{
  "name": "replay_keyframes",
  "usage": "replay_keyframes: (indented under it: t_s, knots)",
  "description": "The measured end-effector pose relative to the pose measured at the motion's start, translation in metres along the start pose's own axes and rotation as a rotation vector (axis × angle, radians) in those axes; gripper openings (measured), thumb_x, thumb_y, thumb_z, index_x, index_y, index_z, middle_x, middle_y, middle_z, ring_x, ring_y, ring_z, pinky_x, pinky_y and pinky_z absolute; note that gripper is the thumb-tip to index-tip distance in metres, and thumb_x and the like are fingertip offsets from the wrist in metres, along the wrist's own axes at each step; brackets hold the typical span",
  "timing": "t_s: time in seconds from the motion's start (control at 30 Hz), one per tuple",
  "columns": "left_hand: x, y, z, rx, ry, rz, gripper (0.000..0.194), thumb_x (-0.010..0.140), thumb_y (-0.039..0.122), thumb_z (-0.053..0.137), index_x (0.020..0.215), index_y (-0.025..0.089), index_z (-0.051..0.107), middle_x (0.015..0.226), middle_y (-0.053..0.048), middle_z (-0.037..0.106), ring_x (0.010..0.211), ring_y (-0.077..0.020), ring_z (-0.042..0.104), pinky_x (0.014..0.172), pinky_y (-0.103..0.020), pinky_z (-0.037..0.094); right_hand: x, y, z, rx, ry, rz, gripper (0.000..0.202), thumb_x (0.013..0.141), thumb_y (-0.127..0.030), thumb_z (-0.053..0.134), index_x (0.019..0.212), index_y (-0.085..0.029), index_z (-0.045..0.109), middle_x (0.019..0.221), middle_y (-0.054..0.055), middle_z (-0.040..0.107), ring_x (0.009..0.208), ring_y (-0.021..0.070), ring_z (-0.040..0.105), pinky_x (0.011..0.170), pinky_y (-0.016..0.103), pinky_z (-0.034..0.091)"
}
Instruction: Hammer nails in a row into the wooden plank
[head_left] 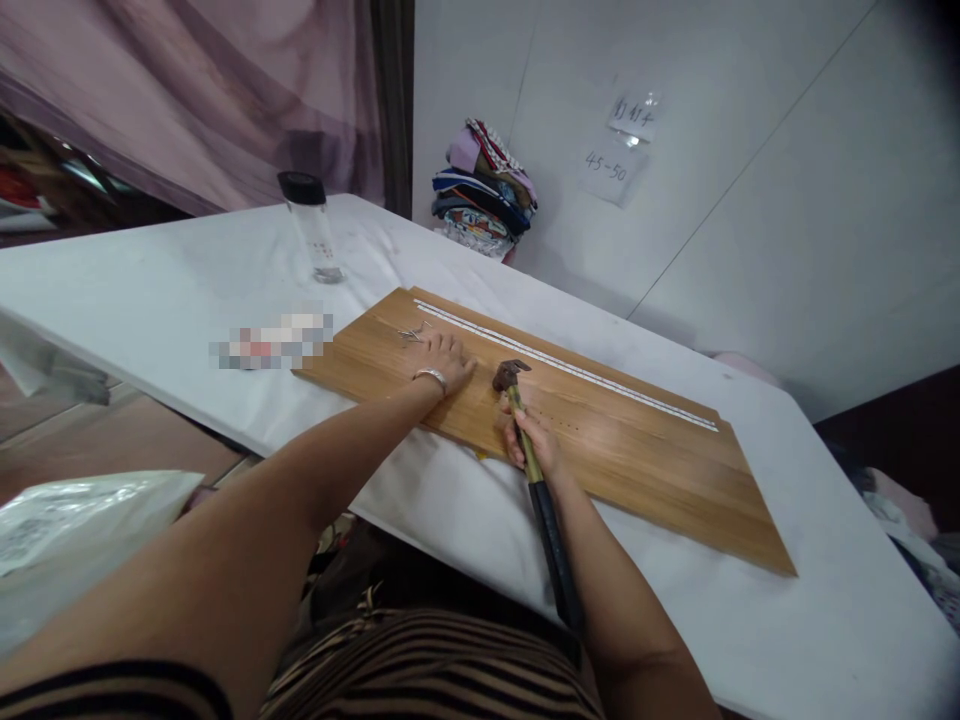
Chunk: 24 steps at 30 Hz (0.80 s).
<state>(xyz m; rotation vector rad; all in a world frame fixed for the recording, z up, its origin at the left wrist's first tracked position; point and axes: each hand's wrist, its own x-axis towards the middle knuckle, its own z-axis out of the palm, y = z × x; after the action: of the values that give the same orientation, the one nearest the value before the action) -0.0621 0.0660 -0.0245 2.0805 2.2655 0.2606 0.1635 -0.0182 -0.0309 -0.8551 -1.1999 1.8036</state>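
My right hand (534,440) is wrapped around the shaft of a claw hammer (551,545), close below its rusty head. The hammer's black grip points back toward my body. Beneath both hands lies a wooden board (660,480). My left hand (445,360), with a bracelet at the wrist, rests palm down on the board, its fingers stretched out beside a small heap of nails (409,335). The undersides of those fingers are hidden. Small dark dots (568,423) form a row on the wood right of the hammer head. Along the far side runs a white measuring strip (577,368).
A white-covered table (420,490) carries the board. On its left part stand a clear bottle (315,235) with a black lid and a blurred-out item (271,340). Folded clothes (484,190) are piled by the wall, which bears paper notes (613,172). A plastic bag (82,530) is lower left.
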Motion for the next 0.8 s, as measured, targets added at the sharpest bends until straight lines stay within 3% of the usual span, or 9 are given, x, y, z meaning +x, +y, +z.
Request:
replay_keyframes:
  t_s: [0.8]
  knots:
    - [-0.0007,0.0012,-0.0039,-0.005,-0.028,-0.012,0.062,0.102,0.05,0.037,0.144,0.011,0.062,0.161,-0.023,0.053,0.151,-0.0377,0.043,0.123,-0.051,0.032,0.0006,0.0009,0.0013,0.014,-0.002,-0.012,0.054,0.075,-0.064,0.083,0.101,-0.021,0.063,0.054,-0.011,0.062,0.027,0.0063,0.039,0.029,0.019,0.03]
